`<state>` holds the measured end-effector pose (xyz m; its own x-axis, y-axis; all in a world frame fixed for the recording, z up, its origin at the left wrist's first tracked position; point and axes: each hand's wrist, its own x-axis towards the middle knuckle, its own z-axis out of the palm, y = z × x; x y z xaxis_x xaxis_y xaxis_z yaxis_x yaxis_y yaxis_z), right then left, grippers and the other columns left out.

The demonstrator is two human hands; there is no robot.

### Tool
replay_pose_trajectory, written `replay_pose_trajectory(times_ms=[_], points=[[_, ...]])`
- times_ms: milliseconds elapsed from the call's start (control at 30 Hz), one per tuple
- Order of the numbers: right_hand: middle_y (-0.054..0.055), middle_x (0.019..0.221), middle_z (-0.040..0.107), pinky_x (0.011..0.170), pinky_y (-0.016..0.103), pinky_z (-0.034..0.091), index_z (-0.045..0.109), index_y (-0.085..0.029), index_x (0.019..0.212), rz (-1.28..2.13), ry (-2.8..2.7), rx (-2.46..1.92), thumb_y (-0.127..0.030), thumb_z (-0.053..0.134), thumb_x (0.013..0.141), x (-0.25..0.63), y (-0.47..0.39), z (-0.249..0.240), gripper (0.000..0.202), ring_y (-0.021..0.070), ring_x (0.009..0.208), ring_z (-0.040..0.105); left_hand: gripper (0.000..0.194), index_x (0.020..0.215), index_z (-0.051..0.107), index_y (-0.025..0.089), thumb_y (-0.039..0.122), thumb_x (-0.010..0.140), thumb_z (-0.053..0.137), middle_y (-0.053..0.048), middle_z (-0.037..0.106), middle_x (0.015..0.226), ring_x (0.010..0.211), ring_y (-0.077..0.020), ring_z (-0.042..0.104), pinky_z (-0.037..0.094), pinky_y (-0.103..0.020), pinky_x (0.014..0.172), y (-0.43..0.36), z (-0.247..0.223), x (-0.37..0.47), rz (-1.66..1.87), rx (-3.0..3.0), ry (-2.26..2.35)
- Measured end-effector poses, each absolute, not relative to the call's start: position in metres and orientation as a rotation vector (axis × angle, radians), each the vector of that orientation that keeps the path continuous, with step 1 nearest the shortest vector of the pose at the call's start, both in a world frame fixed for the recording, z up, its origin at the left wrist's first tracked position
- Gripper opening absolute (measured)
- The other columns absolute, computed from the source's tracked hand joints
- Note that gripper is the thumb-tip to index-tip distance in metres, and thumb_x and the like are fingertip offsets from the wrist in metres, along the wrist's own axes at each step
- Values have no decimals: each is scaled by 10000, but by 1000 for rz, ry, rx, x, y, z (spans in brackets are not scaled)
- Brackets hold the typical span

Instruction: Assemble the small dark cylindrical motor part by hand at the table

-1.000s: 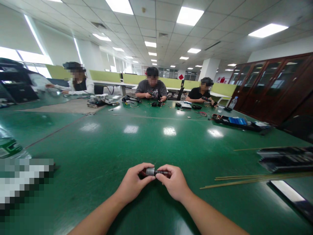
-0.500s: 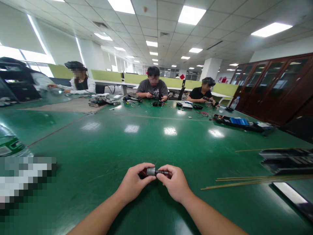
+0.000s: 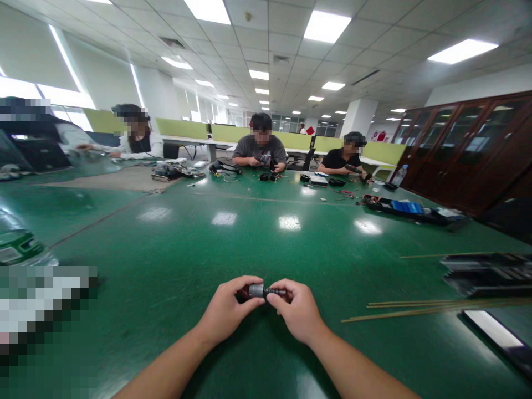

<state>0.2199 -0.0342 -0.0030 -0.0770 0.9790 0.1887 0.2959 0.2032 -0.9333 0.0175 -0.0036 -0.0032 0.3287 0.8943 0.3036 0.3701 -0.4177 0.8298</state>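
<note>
Just above the table, both hands grip one small part from opposite ends. Its left portion is a short grey metal cylinder [image 3: 256, 290], which my left hand [image 3: 228, 309] pinches between thumb and fingers. Something dark reddish shows behind the cylinder, partly covered by those fingers. From the cylinder's right side a thin dark ribbed shaft [image 3: 275, 291] sticks out. My right hand [image 3: 300, 311] is closed around this shaft, thumb in front and fingers behind. The part lies roughly level, and my palms hide some of it.
Thin brown sticks [image 3: 399, 310], black rails [image 3: 477, 271] and a phone-like slab [image 3: 494, 332] lie to the right. A water bottle [image 3: 20, 244] stands at left behind a pixelated box [image 3: 45, 305]. Across the green table [image 3: 233, 244], several people work among tools and parts.
The hands and the part stay almost still, with at most a slight shift of the fingers. The view has moved very slightly.
</note>
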Motion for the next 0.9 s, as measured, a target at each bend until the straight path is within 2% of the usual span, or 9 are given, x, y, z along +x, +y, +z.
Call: replay_pose_trajectory(times_ms=[567,900], points=[[-3,690,630,542,227,398,706,-182,911,931,-1551,-1257,-285,651,859,220,-34,-1,128,132,585,559,338,1112,692,302,303,783,766,21,723,1066,943,-179,668,524,-287,867,-3,-3,16,1027,1945,1113],[-3,683,625,538,229,395,703,-176,908,930,-1550,-1258,-296,641,868,220,-34,-1,140,135,580,560,339,1123,685,303,303,793,762,11,717,1088,976,-191,664,518,-307,892,-3,-2,15,1028,1952,1102]])
